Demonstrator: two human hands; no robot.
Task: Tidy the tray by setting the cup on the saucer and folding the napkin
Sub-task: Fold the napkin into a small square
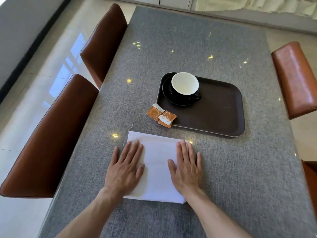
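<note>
A white napkin [157, 167] lies folded into a rectangle on the grey table, near me. My left hand [126, 166] rests flat on its left side, fingers spread. My right hand [186, 166] lies flat on its right side, fingers spread too. Neither hand grips anything. Beyond the napkin sits a dark brown tray [217, 114]. In the tray's far left corner a black cup with a white inside [185, 85] stands upright on a black saucer [169, 97], its handle pointing right.
Two torn orange sachets [162, 115] lie at the tray's near left edge, one partly on the rim. Brown leather chairs stand at the left [56, 134] and at the right [296, 78] of the table [240, 169].
</note>
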